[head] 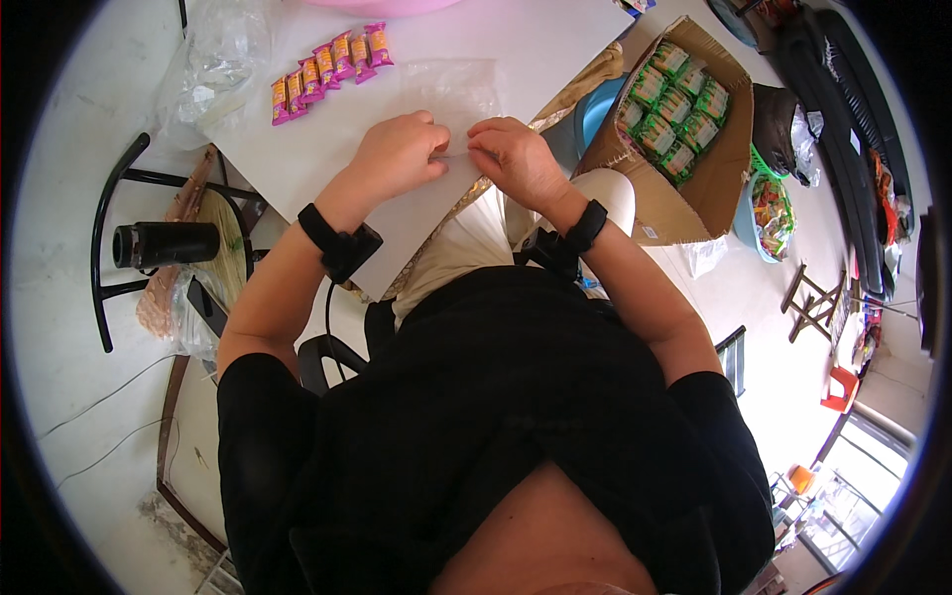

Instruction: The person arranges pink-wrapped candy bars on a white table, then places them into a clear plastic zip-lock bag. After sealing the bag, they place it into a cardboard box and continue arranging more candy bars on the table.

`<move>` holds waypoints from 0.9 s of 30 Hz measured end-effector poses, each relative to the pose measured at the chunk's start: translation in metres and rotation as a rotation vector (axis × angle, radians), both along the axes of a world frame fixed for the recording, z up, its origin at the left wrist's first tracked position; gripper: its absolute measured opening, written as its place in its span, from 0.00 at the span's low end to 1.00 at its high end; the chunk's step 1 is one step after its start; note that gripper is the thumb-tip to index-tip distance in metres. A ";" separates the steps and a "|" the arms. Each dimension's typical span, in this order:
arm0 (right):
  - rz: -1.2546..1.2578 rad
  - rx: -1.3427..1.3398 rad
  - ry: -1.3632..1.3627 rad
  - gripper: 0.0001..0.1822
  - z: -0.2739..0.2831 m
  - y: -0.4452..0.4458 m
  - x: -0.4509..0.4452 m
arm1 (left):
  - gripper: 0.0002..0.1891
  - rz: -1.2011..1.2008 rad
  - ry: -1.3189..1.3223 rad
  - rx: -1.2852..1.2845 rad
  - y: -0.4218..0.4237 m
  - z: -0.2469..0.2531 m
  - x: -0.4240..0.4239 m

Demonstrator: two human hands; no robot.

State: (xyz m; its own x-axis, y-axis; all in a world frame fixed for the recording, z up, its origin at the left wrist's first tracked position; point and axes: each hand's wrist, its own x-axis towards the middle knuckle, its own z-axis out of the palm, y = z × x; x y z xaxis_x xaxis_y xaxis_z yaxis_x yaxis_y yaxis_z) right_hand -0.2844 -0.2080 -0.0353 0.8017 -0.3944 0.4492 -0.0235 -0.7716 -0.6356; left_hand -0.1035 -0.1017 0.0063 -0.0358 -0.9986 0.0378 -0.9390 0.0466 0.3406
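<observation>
A transparent plastic bag (457, 85) lies flat on the white tabletop (312, 163), its near edge between my two hands. My left hand (405, 154) pinches that edge with thumb and fingers. Opposite it, a short gap away, my right hand (513, 160) grips the same edge, fingertips bent together. The exact fingertip contact is partly hidden. Beyond my left hand, several small snack packets (327, 67) with pink and orange wrappers lie side by side in a slanting row.
A cardboard box (714, 201) of green-wrapped packs (673, 108) stands right of the table, beside a blue basin (595, 111). Crumpled plastic bags (223, 74) lie at the table's left. A pink basin (387, 6) sits at the far edge. A black bottle (167, 245) rests on a chair.
</observation>
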 end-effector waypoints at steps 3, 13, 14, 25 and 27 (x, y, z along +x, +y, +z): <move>-0.008 0.004 -0.012 0.05 0.000 0.000 0.002 | 0.03 0.014 -0.059 0.001 -0.001 -0.004 -0.001; -0.020 0.016 0.001 0.05 0.006 0.001 0.002 | 0.03 0.081 0.108 0.016 -0.006 -0.001 0.004; -0.017 0.018 0.005 0.05 0.006 0.001 0.003 | 0.03 0.092 0.126 0.034 -0.007 0.001 0.004; -0.045 0.044 0.040 0.04 0.006 0.002 0.004 | 0.06 0.153 0.257 0.265 -0.016 0.007 0.014; -0.052 0.052 0.056 0.05 0.006 0.001 0.004 | 0.07 0.129 0.230 0.185 -0.012 0.010 0.009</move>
